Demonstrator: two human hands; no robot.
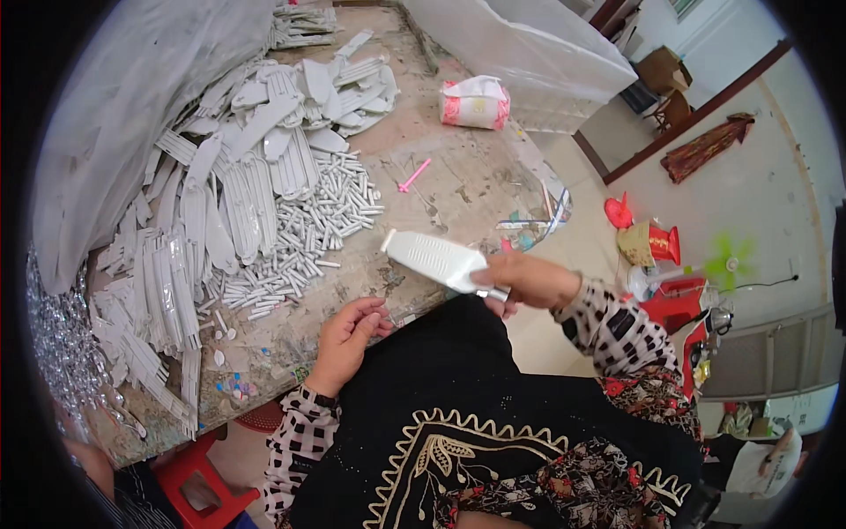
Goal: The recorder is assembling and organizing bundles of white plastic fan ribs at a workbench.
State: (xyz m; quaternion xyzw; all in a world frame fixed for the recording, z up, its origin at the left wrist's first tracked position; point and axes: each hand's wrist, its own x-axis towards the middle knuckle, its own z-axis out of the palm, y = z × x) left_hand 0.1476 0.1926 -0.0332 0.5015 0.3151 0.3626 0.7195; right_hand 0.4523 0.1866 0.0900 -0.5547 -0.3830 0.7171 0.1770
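Note:
In my right hand (532, 282) is a white paddle-shaped plastic piece (432, 258), gripped at its near end between thumb and fingers. Rows of short ridges or slots run across its face, and a narrow tip sticks out at its far left. By the gripped end shows a small silvery tube (493, 293). My left hand (348, 342) hovers at the table's near edge, fingers loosely curled and thumb a little apart, with nothing visible in it. Closest to it on the table is a heap of short silvery-white tubes (304, 231). Beyond lie piled flat white plastic pieces (251, 189).
A pink stick (414, 175) and a wrapped tissue roll (476, 102) lie on the worn table (397, 132). Clear plastic sheeting (132, 115) covers the left side, above silver tinsel (66, 326). A red stool (207, 480) stands below; a green fan (727, 258) is at right.

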